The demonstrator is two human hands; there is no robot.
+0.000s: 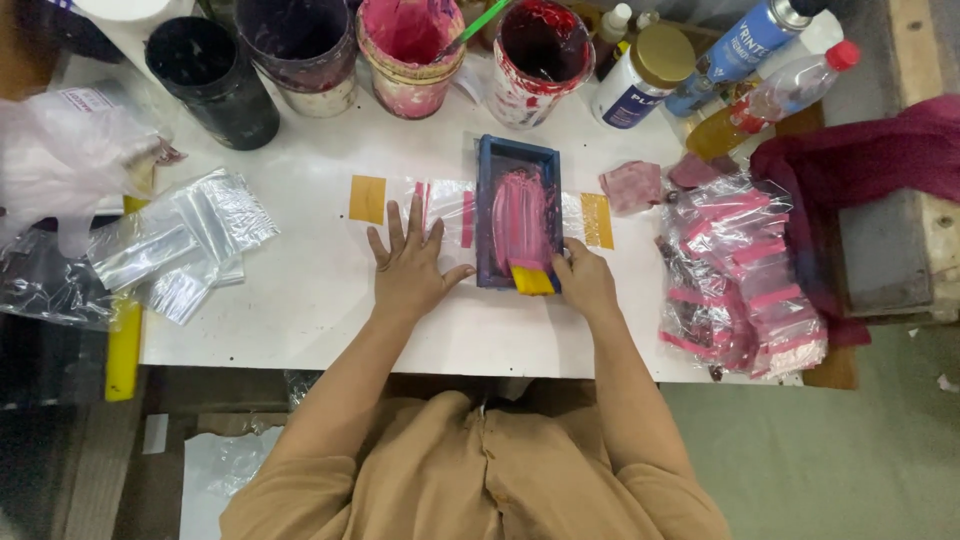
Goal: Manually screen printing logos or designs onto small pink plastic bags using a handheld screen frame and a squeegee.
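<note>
Small blue print frame (518, 212) laid flat on white counter (300, 300), mesh smeared with pink ink. Yellow scraper (533, 279) held at frame's near edge, right hand (585, 282) grip closed on it. Left hand (412, 268) pressed flat just beside frame, fingers spread, grip open, nothing held. Clear bag (445, 205) pinned under frame, orange tape tabs (367, 199) at both ends. Printed bags (740, 275) piled off to right, blank bags (185, 245) left. Paint tubs (410, 45) lined up along far edge, bottles (735, 50) near them.
</note>
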